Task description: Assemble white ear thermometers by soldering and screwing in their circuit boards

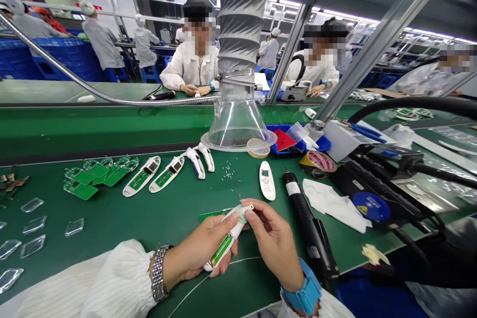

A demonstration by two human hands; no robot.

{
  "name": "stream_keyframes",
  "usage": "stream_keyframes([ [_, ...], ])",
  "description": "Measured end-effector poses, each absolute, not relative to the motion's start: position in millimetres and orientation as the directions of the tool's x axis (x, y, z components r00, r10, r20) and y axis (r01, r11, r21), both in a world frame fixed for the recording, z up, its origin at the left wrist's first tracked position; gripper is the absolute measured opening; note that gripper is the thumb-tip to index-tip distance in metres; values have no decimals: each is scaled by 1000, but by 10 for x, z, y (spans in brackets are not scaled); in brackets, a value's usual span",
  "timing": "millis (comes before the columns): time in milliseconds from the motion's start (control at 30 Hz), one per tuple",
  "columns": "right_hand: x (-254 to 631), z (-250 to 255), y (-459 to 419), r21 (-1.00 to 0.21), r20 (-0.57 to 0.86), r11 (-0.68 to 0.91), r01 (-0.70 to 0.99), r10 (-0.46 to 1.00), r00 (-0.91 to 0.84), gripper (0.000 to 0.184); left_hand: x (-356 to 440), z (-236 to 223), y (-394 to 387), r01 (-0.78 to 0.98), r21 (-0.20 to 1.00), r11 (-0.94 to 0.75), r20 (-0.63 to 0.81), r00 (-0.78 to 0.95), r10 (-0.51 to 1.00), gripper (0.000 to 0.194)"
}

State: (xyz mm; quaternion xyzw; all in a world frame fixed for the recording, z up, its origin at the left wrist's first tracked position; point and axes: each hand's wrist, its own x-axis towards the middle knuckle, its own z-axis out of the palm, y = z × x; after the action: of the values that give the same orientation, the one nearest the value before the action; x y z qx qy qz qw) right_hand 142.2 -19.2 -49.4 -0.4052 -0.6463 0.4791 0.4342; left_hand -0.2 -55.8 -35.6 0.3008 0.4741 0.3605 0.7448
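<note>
1. Judging by the pose, apparently busy fitting or pressing a part at the tip end of a white handheld device (235,232); too covered by fingers to tell exactly which part.
2. Next, likely to call for a steady hold on the body and small, careful adjustments at the tip — without tipping out the green cylinder (222,250), probably a battery, lying in the uncovered long compartment.
3. Grasped around the middle by the left hand (203,244), with thumb pressed on top and fingers curled beneath.
4. Pinched near the tip by the right hand (274,233), between thumb and fingers, barely parted; impossible to tell how firmly.
5. Held tilted above the green bench (122,228), between both hands — just beside a partly hidden circuit board (208,215), and near a loose white shell (267,181).
</note>
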Motion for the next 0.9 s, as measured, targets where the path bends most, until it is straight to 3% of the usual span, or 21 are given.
stream_keyframes([
  [233,1503,-409,-173,-989,92,115,97,973,-213,29,18,-435,-607,-184,850,493,-429,300,852,48],
  [500,1477,-492,-150,-967,-48,-99,-233,975,-216,28,24,-422,-605,-178,830,528,-464,304,832,52],
  [900,1469,-563,-66,-673,-340,-474,-568,880,-332,23,40,-329,-654,-242,752,612,-528,335,781,49],
])
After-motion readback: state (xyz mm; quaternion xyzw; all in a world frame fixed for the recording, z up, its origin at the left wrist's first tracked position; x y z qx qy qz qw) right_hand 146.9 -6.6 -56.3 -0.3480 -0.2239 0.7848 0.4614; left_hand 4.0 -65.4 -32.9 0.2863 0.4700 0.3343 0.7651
